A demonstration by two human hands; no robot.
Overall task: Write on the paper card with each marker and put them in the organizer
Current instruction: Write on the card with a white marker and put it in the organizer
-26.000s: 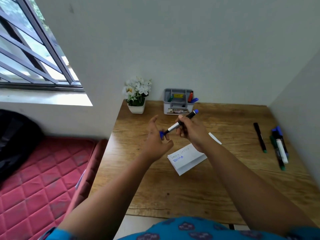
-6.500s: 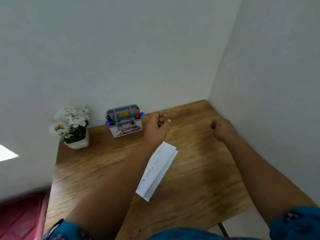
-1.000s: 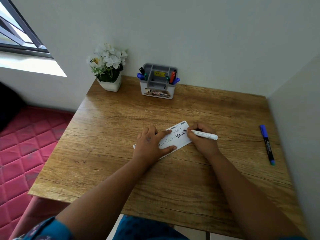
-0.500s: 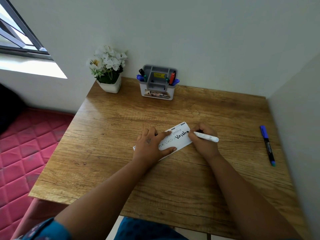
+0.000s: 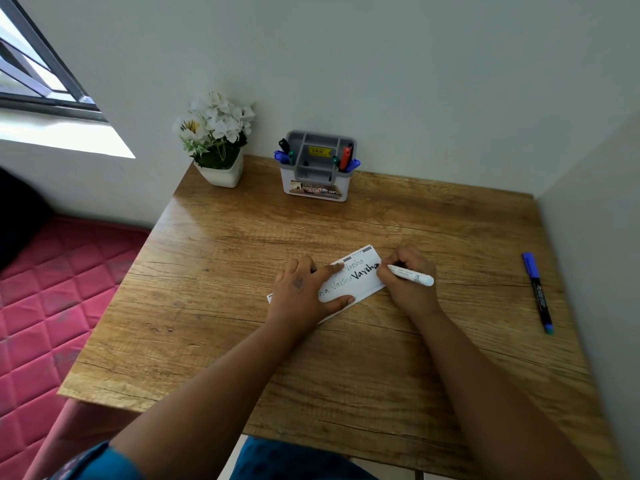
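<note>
A white paper card (image 5: 365,283) lies on the wooden desk (image 5: 242,306), bearing several handwritten words, the last in bold black. My left hand (image 5: 304,292) presses flat on the card's left part, fingers spread. My right hand (image 5: 403,282) grips a white marker (image 5: 412,276) with its tip on the card's right edge. A blue-capped black marker (image 5: 538,294) lies alone near the right wall. The grey and white organizer (image 5: 317,188) stands at the back and holds several markers.
A white pot of white flowers (image 5: 218,143) stands at the desk's back left corner. Walls close off the back and right sides. A red quilted mattress (image 5: 52,289) lies left of the desk, below a window.
The black word on the card has grown by a letter or two as my right hand moved the marker rightward. My left hand stays pressed on the card.
</note>
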